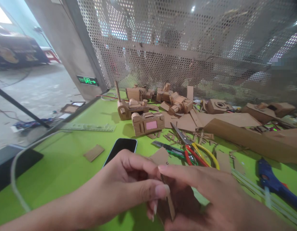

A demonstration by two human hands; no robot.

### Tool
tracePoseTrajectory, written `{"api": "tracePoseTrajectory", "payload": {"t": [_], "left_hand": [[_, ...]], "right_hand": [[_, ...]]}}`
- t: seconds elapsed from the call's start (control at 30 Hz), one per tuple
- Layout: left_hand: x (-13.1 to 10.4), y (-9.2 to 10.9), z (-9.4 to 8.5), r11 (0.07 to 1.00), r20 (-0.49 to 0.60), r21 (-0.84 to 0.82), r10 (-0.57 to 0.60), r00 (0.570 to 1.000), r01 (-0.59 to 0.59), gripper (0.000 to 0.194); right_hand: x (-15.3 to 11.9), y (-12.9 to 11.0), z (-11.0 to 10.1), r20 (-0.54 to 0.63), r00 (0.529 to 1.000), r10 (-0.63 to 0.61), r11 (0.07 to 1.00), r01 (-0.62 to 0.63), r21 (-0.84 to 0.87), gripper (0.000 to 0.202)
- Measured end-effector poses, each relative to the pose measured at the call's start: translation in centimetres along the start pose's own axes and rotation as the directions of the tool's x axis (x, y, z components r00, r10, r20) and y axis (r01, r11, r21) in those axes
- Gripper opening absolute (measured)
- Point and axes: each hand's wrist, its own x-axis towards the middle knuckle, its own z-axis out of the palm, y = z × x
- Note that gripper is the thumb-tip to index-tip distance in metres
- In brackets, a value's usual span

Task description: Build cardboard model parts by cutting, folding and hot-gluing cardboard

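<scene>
Between my two hands, low in the middle of the head view, is a small strip of cardboard (171, 205) seen nearly edge-on. My left hand (138, 179) pinches it with thumb and fingers. My right hand (201, 189) grips it from the other side, with the index fingertip against its upper end. The lower part of the piece is partly hidden by the fingers. Just beyond the left hand lies a phone (121, 148) with a dark screen. A flat cardboard piece (160, 156) lies right behind the fingertips.
A utility knife (171, 149), red-handled scissors (188, 144) and yellow-handled pliers or scissors (208, 154) lie ahead. A cardboard camera model (138, 126) stands behind them, with several others farther back. A blue glue gun (270, 179) lies right, a clear ruler (90, 127) left.
</scene>
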Motion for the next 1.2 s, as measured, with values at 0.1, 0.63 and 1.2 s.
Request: {"api": "tracePoseTrajectory", "payload": {"t": [0.1,0.63,1.2], "left_hand": [[0.1,0.2,0.0,0.990,0.024,0.121,0.067,0.997,-0.070,0.026],[0.8,0.5,-2.0,0.941,-0.283,0.168,0.330,0.901,-0.292,0.022],[0.4,0.7,-1.0,0.934,-0.124,0.097,0.355,0.926,-0.345,0.017]], "right_hand": [[0.2,0.2,0.1,0.028,0.999,0.014,0.998,-0.012,-0.060,0.063],[-0.3,0.8,-1.6,0.031,0.988,0.149,0.904,-0.124,-0.409,0.068],[-12.1,8.0,-7.6,-0.593,0.765,0.253,0.328,-0.644,-0.691,0.052]]}}
